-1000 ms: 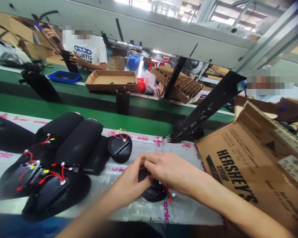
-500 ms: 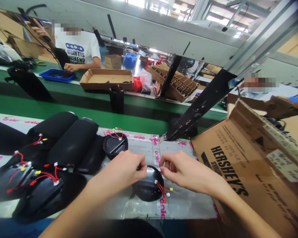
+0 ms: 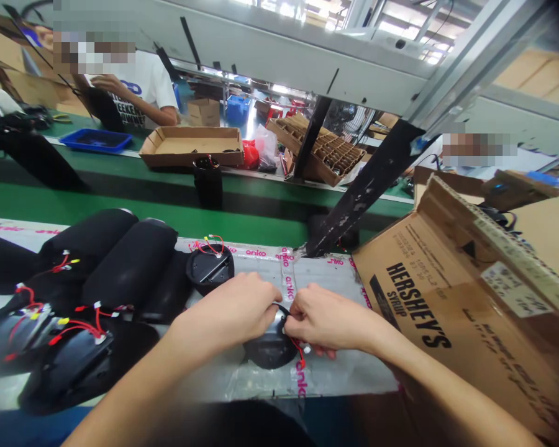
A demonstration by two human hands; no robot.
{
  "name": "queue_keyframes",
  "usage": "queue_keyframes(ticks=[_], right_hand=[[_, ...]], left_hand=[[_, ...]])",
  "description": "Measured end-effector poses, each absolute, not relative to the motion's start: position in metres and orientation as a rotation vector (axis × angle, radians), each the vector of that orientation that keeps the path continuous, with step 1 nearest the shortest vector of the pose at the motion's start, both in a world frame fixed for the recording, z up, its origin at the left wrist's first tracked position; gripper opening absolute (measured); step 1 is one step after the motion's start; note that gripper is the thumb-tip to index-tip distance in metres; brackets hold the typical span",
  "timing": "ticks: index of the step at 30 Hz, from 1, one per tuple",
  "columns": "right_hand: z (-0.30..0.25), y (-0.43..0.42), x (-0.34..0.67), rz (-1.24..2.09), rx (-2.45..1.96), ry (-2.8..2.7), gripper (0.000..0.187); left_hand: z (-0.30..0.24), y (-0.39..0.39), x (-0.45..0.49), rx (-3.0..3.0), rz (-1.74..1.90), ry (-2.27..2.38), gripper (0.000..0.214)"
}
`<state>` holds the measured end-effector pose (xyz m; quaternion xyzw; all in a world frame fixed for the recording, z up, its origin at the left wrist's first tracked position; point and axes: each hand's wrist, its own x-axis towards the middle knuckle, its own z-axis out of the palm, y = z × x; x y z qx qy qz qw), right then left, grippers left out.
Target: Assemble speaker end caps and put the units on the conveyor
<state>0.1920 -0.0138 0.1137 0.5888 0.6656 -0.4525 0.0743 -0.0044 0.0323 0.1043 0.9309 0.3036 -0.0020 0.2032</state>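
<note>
Black wired cap (image 3: 265, 354) | grasped from both sides by left hand (image 3: 223, 310) and right hand (image 3: 326, 323) | red lead (image 3: 300, 357) at 4 o'clock could be torn loose if tugged

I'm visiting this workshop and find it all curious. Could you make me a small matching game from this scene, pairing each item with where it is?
Items:
1. Black domed part with red wires
2. Blue plastic tray
3. Brown open cardboard tray
4. Hershey's Syrup cardboard box

Places:
A. At far right, flaps up
B. Behind an upright black cylinder
C. Beneath the left hand and right hand
D. In front of a co-worker in a white T-shirt

Pairs: 1-C, 2-D, 3-B, 4-A
</note>
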Motion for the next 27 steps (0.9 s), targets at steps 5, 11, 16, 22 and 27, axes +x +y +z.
queue_keyframes(ticks=[5,11,16,22,27], right_hand=[[0.115,-0.019,0.183,-1.208,1.837,2.092,0.038],[0.112,-0.036,0.190,-1.149,1.959,2.149,0.042],[0.078,-0.059,0.232,-1.646,2.008,2.295,0.035],[-0.014,-0.113,0.216,-2.149,2.065,2.696,0.077],[-0.058,-0.142,0.166,-1.965,2.448,2.693,0.082]], left_hand=[[0.105,0.030,0.000,2.663,-0.028,0.775,0.031],[0.105,0.031,0.004,2.669,0.010,0.778,0.029],[0.081,0.026,-0.007,2.310,0.328,0.872,0.026],[0.026,-0.013,-0.055,1.735,0.668,0.631,0.070],[-0.026,-0.033,-0.057,1.848,0.779,0.642,0.108]])
